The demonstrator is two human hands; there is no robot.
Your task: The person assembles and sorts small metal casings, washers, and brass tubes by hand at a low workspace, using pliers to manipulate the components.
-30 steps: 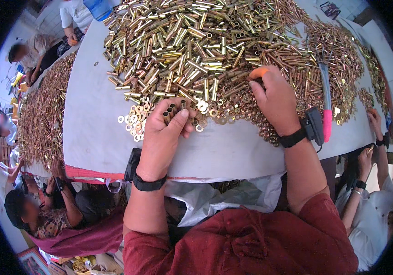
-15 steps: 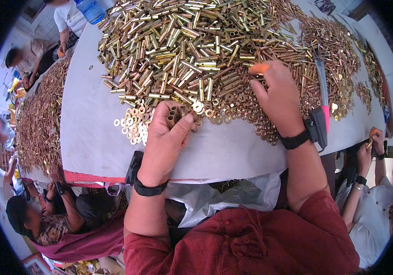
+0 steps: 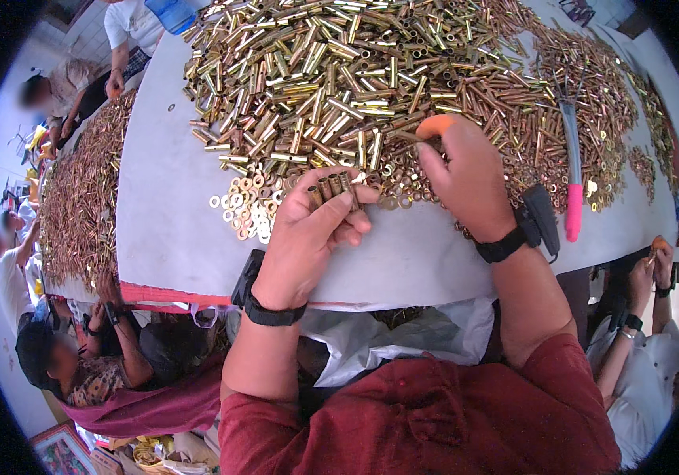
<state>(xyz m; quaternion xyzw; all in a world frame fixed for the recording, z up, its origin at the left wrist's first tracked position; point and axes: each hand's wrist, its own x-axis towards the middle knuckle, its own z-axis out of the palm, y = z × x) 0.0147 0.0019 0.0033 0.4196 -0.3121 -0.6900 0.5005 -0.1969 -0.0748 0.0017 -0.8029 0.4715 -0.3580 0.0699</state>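
My left hand (image 3: 308,226), palm up near the table's front edge, grips several short brass-coloured metal tubes (image 3: 331,187) side by side, their open ends showing. The thumb presses across them. At the near edge of a big heap of such tubes (image 3: 308,87), my right hand (image 3: 466,170) has its thumb and orange-covered forefinger closed around one end of a metal tube (image 3: 407,136). Flat washers (image 3: 248,198) lie beside my left hand, and small rings (image 3: 395,194) spread between the two hands.
A rake-like tool with a pink handle (image 3: 574,210) lies right of my right hand. Another heap (image 3: 82,190) covers a table at left, where other people sit. A co-worker's hands (image 3: 652,269) are at far right. A white plastic bag (image 3: 442,336) hangs below the table edge.
My left hand has turned, showing a row of tubes more plainly. My right hand has shifted slightly left at the heap's edge. The whole view has swung a little.
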